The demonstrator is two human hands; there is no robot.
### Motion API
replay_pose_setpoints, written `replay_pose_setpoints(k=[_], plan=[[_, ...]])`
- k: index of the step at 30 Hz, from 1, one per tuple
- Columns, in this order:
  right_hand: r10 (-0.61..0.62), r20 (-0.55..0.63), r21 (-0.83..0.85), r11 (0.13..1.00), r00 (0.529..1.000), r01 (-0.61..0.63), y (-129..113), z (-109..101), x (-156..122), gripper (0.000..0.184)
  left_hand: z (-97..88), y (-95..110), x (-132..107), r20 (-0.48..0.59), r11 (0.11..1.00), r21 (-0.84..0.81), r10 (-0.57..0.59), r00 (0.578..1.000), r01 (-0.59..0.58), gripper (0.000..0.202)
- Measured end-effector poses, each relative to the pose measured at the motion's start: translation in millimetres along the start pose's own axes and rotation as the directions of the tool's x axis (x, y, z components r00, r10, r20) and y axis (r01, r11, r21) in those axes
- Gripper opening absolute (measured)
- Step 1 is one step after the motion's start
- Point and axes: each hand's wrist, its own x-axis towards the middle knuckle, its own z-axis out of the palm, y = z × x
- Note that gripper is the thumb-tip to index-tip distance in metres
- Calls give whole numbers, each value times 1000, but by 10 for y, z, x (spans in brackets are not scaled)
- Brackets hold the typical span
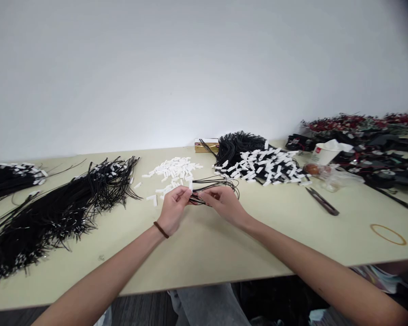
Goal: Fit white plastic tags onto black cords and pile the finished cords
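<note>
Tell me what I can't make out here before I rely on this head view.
- Wire ends between left hand and right hand: hidden by the fingers, head view.
- Whether a white connector is seated on the black wires: too small.
- Large wire bundle: cut off by the left edge.
- Paper cup print: too small to read.
- Red-and-black parts far right: blurred, cut off.

Cords (54,213) lie left on the table (197,253), clips (173,172) centre, seemingly scissors (323,202) right, cup (324,153) behind.
</note>
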Motion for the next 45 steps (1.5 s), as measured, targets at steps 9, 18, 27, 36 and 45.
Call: replay_pose_setpoints(k=[9, 18, 27, 36, 45], plan=[[-600, -61, -447, 731, 798, 516, 102, -40, -12, 17, -79, 30, 87, -123, 990, 109, 103, 987, -90, 23], [-610, -30, -720, 563, 792, 406, 94, -70, 22, 13, -27, 96, -11, 20, 953, 255, 162, 987, -162, 17], [-242, -705, -172, 970, 667, 170, 211, -565, 252, 19, -223, 76, 183, -217, 987, 104, 143, 966, -123, 28], [543, -442, 879, 421, 714, 224, 345, -982, 446, 24, -432, 32, 366, -474, 993, 2, 103, 874, -116, 29], [311, -425, 861, 428, 850, 273, 239, -1102, 424, 27, -438, 6, 351, -491, 999, 49, 17, 871, 8, 24]])
